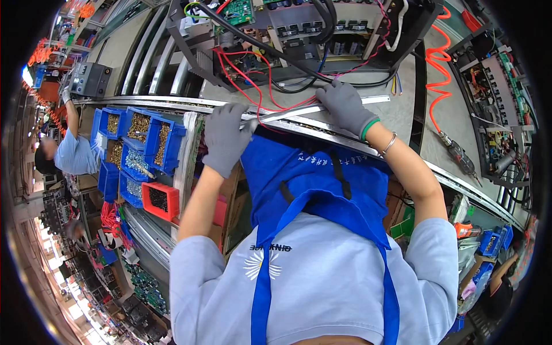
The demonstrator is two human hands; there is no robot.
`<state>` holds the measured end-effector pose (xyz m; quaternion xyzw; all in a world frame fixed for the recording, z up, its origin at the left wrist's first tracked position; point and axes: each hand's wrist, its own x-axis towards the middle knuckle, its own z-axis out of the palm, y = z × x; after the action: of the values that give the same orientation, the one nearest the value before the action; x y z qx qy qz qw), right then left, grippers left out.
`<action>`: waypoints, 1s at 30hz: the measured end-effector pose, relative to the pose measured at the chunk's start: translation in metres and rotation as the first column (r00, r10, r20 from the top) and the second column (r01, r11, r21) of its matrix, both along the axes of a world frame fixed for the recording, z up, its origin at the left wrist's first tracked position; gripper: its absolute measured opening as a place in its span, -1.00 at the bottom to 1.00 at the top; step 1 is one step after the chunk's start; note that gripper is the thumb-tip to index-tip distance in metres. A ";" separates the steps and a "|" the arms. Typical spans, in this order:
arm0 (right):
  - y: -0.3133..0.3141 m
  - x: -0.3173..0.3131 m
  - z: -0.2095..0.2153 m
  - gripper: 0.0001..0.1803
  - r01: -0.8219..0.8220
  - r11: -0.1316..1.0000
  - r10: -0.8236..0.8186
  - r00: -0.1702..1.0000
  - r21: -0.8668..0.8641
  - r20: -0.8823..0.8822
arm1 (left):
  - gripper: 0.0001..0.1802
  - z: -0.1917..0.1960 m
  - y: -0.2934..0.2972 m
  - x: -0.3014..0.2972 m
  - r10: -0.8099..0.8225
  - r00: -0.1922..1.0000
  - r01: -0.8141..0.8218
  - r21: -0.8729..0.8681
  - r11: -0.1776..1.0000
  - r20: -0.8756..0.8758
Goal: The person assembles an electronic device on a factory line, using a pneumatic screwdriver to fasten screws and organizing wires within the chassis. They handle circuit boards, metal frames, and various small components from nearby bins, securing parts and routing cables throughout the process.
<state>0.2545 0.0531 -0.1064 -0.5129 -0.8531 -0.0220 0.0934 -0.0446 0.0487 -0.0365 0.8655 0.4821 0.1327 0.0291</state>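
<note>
My left hand [226, 138], in a grey glove, is closed on one end of a narrow silvery strip [284, 114] by the bench's front edge. The strip runs across to my right hand [347, 106], also gloved in grey, whose fingers are curled on it. A bright flat metal end [376, 99] sticks out past my right hand; whether it is the same piece I cannot tell. Red wires [271, 83] come down from an opened equipment chassis [299, 72] and pass close to the strip. Black cables [264, 46] hang over the chassis front.
Blue bins [138, 127] of screws and a red bin [160, 201] stand left. Metal rollers [155, 60] lie beyond them. A power screwdriver [460, 155] on an orange coiled hose [439, 69] lies right, beside another open chassis [497, 98]. A co-worker [77, 144] is at far left.
</note>
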 end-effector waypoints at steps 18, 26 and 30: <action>-0.114 0.137 0.096 -0.80 -0.017 0.438 -0.594 0.745 -0.899 -0.304 | -0.16 -0.045 0.008 0.009 0.453 0.619 0.127 -0.651 0.748 0.642; -0.227 0.193 0.109 -0.75 0.001 0.456 -0.889 0.050 -0.890 -0.456 | -0.66 -0.036 0.033 0.136 0.776 0.193 0.731 -0.615 0.294 0.601; -0.249 0.183 0.116 -0.63 0.097 0.654 -0.749 -0.060 -0.751 -0.660 | -0.84 -0.052 0.061 0.186 0.831 -0.157 0.800 -0.425 0.423 0.533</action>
<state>0.4379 -0.1954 0.0094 -0.6478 -0.3188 0.5018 0.4763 0.1419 0.1098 -0.0884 0.1897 0.2442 0.4485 0.8386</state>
